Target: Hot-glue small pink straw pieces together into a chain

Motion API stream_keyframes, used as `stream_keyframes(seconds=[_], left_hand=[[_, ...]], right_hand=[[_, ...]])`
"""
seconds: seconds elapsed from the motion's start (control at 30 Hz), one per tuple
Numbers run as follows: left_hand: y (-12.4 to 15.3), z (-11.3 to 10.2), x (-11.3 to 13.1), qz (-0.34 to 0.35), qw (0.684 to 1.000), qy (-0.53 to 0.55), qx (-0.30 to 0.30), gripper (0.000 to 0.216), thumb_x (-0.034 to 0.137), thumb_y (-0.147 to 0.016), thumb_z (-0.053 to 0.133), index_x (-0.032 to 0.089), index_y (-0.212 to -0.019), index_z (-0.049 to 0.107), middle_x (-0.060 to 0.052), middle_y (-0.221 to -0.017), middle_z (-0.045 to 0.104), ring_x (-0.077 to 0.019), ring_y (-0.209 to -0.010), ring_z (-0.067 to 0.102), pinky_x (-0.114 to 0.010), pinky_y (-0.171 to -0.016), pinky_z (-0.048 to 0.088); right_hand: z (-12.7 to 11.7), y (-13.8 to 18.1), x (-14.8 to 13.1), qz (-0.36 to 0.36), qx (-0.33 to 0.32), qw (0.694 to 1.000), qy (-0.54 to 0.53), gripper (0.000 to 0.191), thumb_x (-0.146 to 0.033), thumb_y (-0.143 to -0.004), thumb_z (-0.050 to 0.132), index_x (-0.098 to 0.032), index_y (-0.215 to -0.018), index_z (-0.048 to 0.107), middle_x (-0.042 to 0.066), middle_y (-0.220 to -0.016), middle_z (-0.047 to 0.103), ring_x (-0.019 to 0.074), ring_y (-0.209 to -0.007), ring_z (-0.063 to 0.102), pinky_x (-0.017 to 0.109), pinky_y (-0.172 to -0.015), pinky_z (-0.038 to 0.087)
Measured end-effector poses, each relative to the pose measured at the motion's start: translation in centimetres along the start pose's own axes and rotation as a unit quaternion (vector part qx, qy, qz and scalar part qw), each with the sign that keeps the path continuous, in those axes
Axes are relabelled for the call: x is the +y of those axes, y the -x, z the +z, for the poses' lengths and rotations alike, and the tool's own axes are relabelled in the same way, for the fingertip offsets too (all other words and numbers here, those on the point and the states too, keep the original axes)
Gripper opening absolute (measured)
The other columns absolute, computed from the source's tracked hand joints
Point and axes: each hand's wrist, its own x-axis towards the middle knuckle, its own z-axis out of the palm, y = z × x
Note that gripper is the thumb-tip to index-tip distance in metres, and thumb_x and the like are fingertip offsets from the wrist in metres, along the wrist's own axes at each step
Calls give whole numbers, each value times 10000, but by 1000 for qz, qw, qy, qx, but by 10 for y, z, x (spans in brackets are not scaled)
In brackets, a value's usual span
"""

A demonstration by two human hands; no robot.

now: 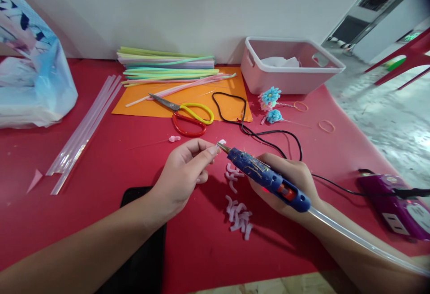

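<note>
No legible text anywhere; print on plastic bag (33, 74) too blurred to read.

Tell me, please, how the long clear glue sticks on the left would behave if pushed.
The glue sticks look round and smooth, so they would probably roll across the red table. Long and thin, they may sag when lifted.

Light's soft and fairly bright, coming in from beyond the right hand (292, 182), where the floor (396, 119) nearly blows out. Faint shadows sit under the left hand (183, 173) and the right one on the worktop (117, 159). It's sharp around the hands; the edges bend fisheye-style, and the bag (33, 74) far left of them smears.
</note>
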Motion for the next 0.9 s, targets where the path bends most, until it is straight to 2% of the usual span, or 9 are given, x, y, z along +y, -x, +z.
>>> stream_keyframes(seconds=[0.23,0.5,0.77,0.9], left_hand=[[2,1,1,-1,1000,5,3,228,282,-747,810,151,-672,638,48,-625,503,-33,-497,353,-128,-408,270],[-1,0,0,0,1000,29,-9,223,292,-742,833,167,-722,649,43,-671,510,-44,-527,345,-124,-421,272],[-1,-1,-3,12,999,31,-10,192,298,-767,825,183,-780,672,39,-731,511,-56,-565,367,-124,-425,287],[-1,-2,-3,14,999,25,-21,175,300,-788,811,190,-783,674,40,-734,518,-59,-572,361,-119,-433,297]], right_hand=[[0,2,0,-7,5,1000,1,74,-228,-814,631,-238,-847,565,-51,-606,539,97,-480,409,235,-512,396],[-1,-1,-2,42,82,996,11,123,-218,-803,665,-235,-781,545,-62,-563,513,93,-456,421,215,-458,383],[2,-2,-2,32,85,996,13,129,-221,-810,668,-228,-780,543,-73,-550,478,85,-451,363,217,-446,359],[3,-2,-3,29,83,996,4,129,-200,-807,663,-233,-783,541,-66,-577,497,93,-468,391,225,-471,375]])
